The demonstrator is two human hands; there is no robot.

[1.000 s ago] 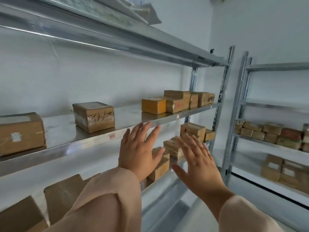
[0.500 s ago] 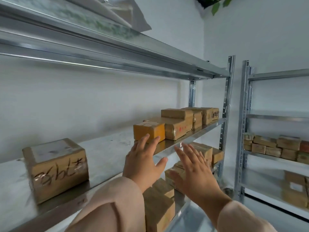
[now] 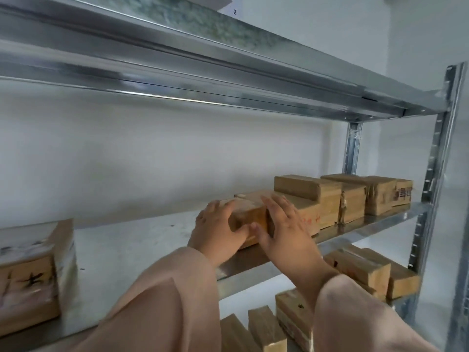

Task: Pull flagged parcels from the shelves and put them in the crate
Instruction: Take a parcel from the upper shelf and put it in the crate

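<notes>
A small brown taped parcel (image 3: 250,215) sits on the metal shelf (image 3: 142,247) near its front edge. My left hand (image 3: 218,231) clasps its left side and my right hand (image 3: 285,223) its right side, thumbs across the front face. Right behind it stands a row of further brown parcels (image 3: 327,199), some with red or dark handwriting. No flag shows on the held parcel from here, and the crate is not in view.
A bigger box with black writing (image 3: 33,273) stands at the shelf's left end. More parcels (image 3: 360,270) fill the shelf below. An upper shelf (image 3: 203,59) hangs close overhead, and a steel upright (image 3: 436,158) closes the right side.
Both hands went forward from open in mid-air to closing on the small parcel's two sides. The view has moved closer to the shelf and up.
</notes>
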